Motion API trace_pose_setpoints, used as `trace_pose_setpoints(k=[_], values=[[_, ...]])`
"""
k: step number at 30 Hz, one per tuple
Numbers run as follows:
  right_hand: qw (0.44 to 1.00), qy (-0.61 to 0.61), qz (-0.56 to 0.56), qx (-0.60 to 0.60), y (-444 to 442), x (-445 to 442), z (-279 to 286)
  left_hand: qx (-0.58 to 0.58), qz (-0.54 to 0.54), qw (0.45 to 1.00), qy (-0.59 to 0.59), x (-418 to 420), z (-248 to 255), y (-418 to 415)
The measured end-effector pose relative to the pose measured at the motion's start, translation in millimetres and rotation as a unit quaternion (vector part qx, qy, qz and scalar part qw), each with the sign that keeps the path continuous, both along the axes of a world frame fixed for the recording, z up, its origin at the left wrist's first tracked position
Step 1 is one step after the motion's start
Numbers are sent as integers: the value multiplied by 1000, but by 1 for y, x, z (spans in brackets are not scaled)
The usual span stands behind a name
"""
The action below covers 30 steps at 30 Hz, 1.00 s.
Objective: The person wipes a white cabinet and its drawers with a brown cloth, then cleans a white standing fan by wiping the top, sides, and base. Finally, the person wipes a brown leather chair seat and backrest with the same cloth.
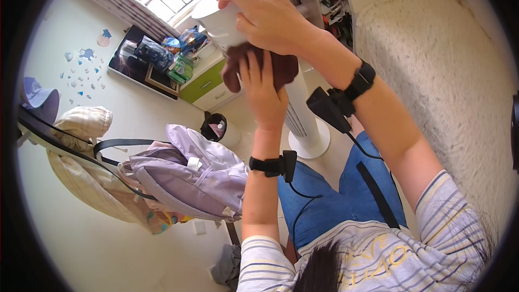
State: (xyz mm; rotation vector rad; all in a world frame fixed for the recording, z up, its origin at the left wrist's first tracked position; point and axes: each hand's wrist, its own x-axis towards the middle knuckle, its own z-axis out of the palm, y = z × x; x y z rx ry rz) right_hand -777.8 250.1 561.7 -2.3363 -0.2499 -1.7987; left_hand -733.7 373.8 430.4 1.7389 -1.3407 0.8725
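Note:
A white tower fan (221, 24) stands upright in front of me, its round base (310, 146) on the floor and slotted grille (298, 119) partly in view. My right hand (269, 18) grips the fan's upper edge, thumb below and fingers over the rim. Just under it, my left hand (261, 89) holds a dark brown cloth (286, 69) against the fan's column, with fingers spread over the fabric. The cloth and my hands hide part of the column. Each wrist carries a black strap with a small wired device.
On the left wall hang a lilac backpack (190, 178), a cream garment (81, 170) and a cap (40, 93). A waste bin (225, 129) stands beyond. Packets lie by a green-and-white drawer cabinet (206, 83). A fluffy cream cover (413, 61) spreads at right.

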Motion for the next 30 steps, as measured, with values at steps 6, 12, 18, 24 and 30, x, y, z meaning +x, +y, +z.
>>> trace_pose_setpoints(k=[6,12,18,24,30], values=[[1000,7,-19,-7,5,21,-1,75,-36,989,120,-2,-77,27],[998,51,-26,19,16,21,1,5,-48,973,226,-4,-56,46],[994,70,68,58,10,17,-1,-79,-20,995,62,-5,-3,12],[994,-21,37,97,9,-25,-58,-9,-35,982,187,7,-59,8],[851,123,198,471,28,-71,-202,-40,-144,894,422,-11,-87,24]])
